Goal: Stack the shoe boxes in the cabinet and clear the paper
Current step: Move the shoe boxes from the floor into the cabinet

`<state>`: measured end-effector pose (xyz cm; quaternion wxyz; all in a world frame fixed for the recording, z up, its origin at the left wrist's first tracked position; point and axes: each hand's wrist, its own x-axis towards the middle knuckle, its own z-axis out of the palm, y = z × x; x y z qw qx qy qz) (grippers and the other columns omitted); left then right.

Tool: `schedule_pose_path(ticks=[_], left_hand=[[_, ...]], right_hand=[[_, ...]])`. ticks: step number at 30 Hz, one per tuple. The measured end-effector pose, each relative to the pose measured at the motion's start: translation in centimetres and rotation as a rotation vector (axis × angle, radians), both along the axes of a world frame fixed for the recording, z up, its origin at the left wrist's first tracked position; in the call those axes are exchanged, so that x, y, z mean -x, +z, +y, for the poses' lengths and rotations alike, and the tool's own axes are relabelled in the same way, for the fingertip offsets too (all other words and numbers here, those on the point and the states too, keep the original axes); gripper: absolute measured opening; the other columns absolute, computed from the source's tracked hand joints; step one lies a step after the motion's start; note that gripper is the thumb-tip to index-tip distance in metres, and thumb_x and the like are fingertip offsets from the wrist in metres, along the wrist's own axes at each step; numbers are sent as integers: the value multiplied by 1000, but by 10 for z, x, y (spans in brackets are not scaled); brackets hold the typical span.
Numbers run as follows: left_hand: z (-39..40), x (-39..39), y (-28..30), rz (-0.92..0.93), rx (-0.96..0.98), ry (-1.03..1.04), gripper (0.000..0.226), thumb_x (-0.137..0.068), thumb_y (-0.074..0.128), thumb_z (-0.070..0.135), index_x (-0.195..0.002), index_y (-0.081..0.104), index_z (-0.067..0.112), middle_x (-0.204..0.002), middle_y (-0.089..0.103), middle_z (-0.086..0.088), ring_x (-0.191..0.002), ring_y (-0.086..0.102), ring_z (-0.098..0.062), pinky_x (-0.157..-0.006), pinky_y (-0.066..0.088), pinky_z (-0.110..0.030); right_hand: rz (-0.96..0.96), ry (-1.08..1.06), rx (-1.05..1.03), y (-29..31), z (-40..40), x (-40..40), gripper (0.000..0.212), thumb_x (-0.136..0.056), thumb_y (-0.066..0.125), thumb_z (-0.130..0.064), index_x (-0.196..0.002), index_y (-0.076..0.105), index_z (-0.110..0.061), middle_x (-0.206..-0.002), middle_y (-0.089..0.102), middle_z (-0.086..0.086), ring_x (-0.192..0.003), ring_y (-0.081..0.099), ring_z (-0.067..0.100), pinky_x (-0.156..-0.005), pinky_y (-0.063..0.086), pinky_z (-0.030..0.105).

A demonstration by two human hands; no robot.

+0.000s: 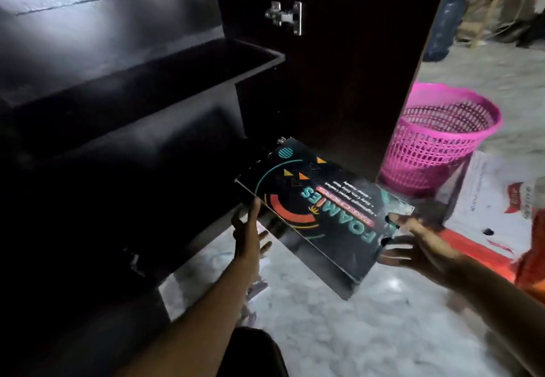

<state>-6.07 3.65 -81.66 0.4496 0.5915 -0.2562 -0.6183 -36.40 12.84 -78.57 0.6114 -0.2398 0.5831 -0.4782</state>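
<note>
A black shoe box point(318, 211) with colourful print and the word FOAMIES is held tilted in front of the dark cabinet point(118, 128), its far end at the cabinet's lower opening. My left hand point(249, 233) grips the box's left edge, thumb on top. My right hand point(413, 246) holds the near right corner, fingers spread along the side. A white shoe box point(498, 196) with red print lies on the floor at the right. Something pale and blurred, maybe paper point(253, 297), shows below my left forearm.
The cabinet door point(339, 66) stands open, its hinge visible, between the shelves and a pink mesh basket point(442, 137) on the floor. Something orange point(486, 258) lies under the white box. The floor point(368, 332) is pale and mottled. Clutter sits far back right.
</note>
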Motion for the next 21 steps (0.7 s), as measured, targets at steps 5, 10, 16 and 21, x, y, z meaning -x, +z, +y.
schedule_pose_path(ticks=[5,10,16,21], left_hand=[[-9,-26,-30,38,-83,-62,73,-84,68,66,-147,35,51,-135,55,0,-107,70,-30,-93,59,-49],[-29,-55,-38,-94,-85,-37,74,-86,70,60,-150,36,42,-130,59,3,-94,66,-16,-74,59,-36],[-45,-91,-70,-140,-163,232,68,-65,70,69,-117,61,26,-110,64,-5,-102,61,-26,-86,51,-42],[-67,-130,-109,-218,-63,530,94,-53,70,84,-126,68,25,-127,71,-6,-117,65,-27,-94,55,-47]], right_hand=[[10,65,22,-15,-75,-69,34,-90,70,-36,-117,63,-16,-114,61,21,-105,69,50,-82,62,46],[-51,163,9,-46,-142,-132,55,-87,77,-35,-134,59,-15,-125,61,3,-106,68,40,-82,63,45],[-67,329,3,-83,-202,-210,50,-81,84,-33,-124,65,-16,-122,66,7,-101,70,26,-79,65,44],[-129,431,-18,-118,-227,-277,38,-90,77,-31,-121,61,-15,-114,65,3,-106,67,23,-86,62,49]])
